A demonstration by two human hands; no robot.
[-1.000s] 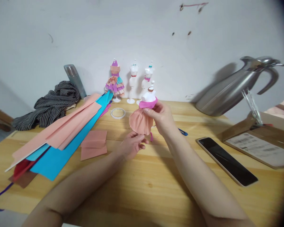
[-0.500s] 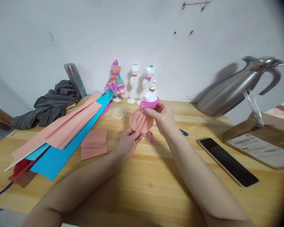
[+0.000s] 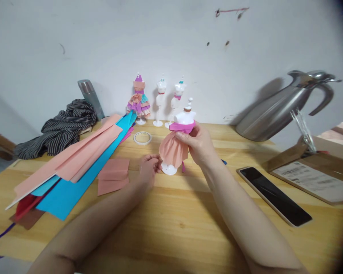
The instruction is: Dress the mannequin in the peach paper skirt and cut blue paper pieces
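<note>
My right hand (image 3: 199, 142) grips a small white dress-form mannequin (image 3: 185, 117) at the waist, thumb in front over the top of the pleated peach paper skirt (image 3: 174, 149). A magenta paper band (image 3: 183, 126) wraps the mannequin's chest. Its round white base (image 3: 169, 169) shows below the hem, the form leaning slightly to the right. At the skirt's lower left edge my left hand (image 3: 149, 165) has its fingers curled closed against the hem; the fingertips are partly hidden. A strip of magenta paper hangs behind the skirt, low on the right.
Behind stand a mannequin in a ruffled paper dress (image 3: 138, 99) and two bare white mannequins. A tape roll (image 3: 142, 138), peach paper squares (image 3: 113, 175) and long coloured paper sheets (image 3: 74, 152) lie left. Rightward are a phone (image 3: 274, 196), a cardboard box (image 3: 311, 177) and a steel jug (image 3: 274, 110).
My left hand has moved left from the skirt's front to its lower left edge, uncovering the white base. The mannequin has shifted slightly right; my right hand keeps its grip.
</note>
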